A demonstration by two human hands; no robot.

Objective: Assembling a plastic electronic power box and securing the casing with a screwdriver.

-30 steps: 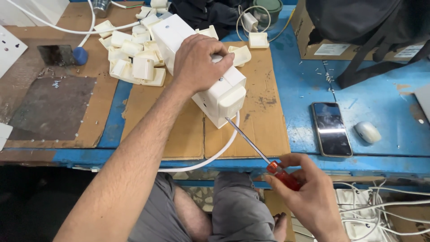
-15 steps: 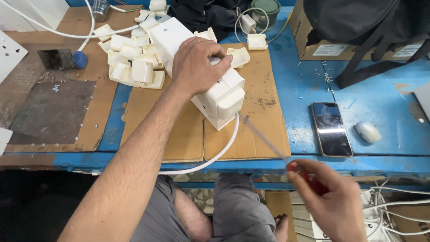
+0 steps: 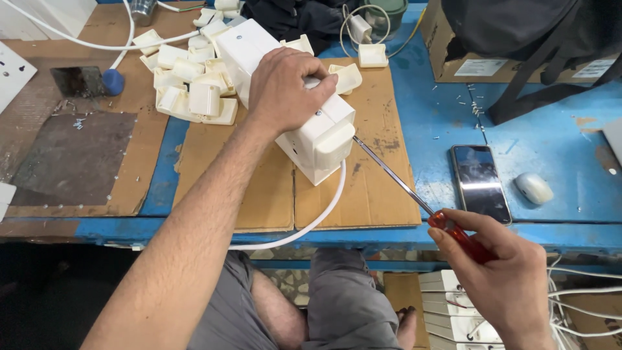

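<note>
Cardboard sheets (image 3: 382, 188) cover a blue workbench, where the left hand (image 3: 283, 87) clamps a white plastic housing (image 3: 304, 123); beside it, right hand (image 3: 508, 279) fingers grip a red-handled screwdriver (image 3: 421, 201), tip touching the housing

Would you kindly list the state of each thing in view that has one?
left hand: gripping the white box from above.
white box: tilted on the cardboard, white cable attached.
right hand: fingers closed on the screwdriver handle.
screwdriver: tip at the box's end.
phone: flat, screen dark.
white caps: loosely piled.
</note>
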